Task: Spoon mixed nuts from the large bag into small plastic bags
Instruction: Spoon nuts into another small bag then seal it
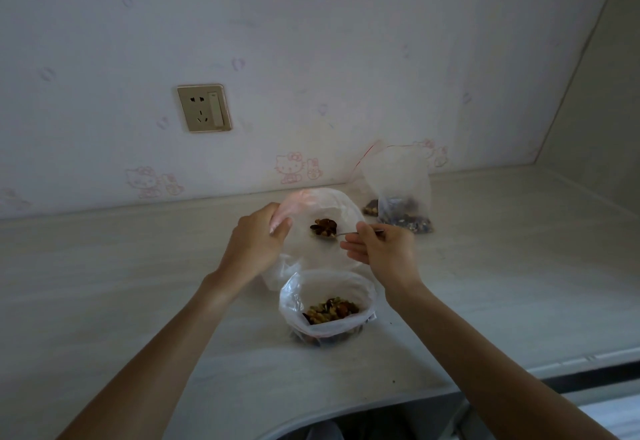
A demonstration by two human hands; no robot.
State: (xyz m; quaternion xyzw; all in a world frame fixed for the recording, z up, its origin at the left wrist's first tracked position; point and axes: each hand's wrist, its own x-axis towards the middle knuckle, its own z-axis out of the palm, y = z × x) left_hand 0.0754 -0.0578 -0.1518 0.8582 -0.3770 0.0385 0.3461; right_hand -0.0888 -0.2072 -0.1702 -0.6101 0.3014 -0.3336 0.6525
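My left hand (256,242) grips the left rim of a small clear plastic bag (311,252) and holds its mouth open. My right hand (381,249) holds a metal spoon (332,234) by the handle. The spoon's bowl, heaped with dark mixed nuts (323,226), is over the open mouth of that bag. In front of it, nearer to me, stands the large clear bag (325,301) with its rim rolled down and mixed nuts at its bottom.
A filled small bag (401,193) with a red zip strip stands at the back right, against the wall, with a second small bag partly hidden behind it. The pale countertop (138,283) ends in a curved front edge near me. A wall socket (204,108) is up left.
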